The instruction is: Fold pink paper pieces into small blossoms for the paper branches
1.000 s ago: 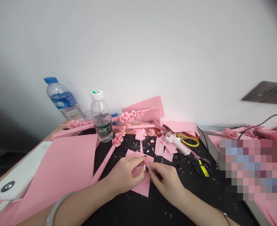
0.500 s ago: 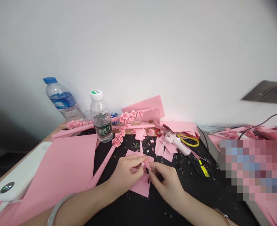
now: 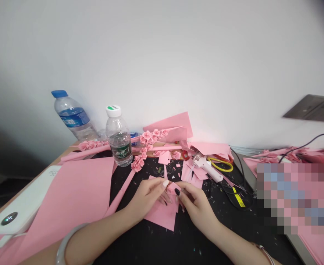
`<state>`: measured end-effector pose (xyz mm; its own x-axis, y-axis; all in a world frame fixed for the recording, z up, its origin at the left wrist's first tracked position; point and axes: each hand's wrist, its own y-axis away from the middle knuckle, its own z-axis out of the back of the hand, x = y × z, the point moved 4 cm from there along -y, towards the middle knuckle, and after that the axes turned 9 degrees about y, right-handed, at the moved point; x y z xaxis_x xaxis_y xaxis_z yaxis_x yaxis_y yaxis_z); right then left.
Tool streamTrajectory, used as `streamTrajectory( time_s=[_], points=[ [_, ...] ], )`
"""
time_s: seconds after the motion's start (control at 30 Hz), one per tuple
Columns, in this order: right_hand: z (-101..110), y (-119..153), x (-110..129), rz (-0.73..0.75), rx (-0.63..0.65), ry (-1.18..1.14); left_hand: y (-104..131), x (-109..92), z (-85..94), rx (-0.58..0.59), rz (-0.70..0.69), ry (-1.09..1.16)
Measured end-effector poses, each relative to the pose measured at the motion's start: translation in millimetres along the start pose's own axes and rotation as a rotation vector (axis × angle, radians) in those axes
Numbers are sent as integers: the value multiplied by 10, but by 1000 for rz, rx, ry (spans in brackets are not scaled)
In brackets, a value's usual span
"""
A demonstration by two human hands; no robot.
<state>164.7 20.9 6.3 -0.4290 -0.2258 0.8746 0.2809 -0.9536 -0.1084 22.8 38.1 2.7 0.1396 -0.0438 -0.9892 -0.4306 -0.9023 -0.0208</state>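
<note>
Between my fingertips is a small folded piece of pink paper [image 3: 173,187], partly hidden by them. My left hand [image 3: 148,197] pinches its left side, thumb on top. My right hand [image 3: 196,202] grips the right side between thumb and fingers. Below my hands, pink paper sheets [image 3: 162,217] lie flat on the black work surface. A folded pink paper piece [image 3: 164,157] lies just beyond. Left of my left hand, a rolled pink paper stem [image 3: 123,189] bears paper flowers [image 3: 138,162].
A pale glue gun [image 3: 207,167] lies right of centre with yellow-handled scissors [image 3: 222,165] and black cable. Two water bottles [image 3: 119,141] stand at the back left. A large pink sheet [image 3: 79,191] partly covers a white device [image 3: 21,206]. Paper scraps dot the surface.
My fingers have shifted on the folded paper. My left thumb now lies higher on top, and my right thumb has moved up onto the paper. The bottles and glue gun stay put.
</note>
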Motion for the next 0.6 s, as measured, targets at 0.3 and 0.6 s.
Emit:
streamTrajectory(
  time_s=[0.3, 0.6],
  points=[
    [-41, 6, -21, -24, 33, -69, 5, 155, -30, 101, 159, 6],
    [-34, -16, 41, -31, 67, -151, -16, 125, -54, 111, 172, 91]
  ],
)
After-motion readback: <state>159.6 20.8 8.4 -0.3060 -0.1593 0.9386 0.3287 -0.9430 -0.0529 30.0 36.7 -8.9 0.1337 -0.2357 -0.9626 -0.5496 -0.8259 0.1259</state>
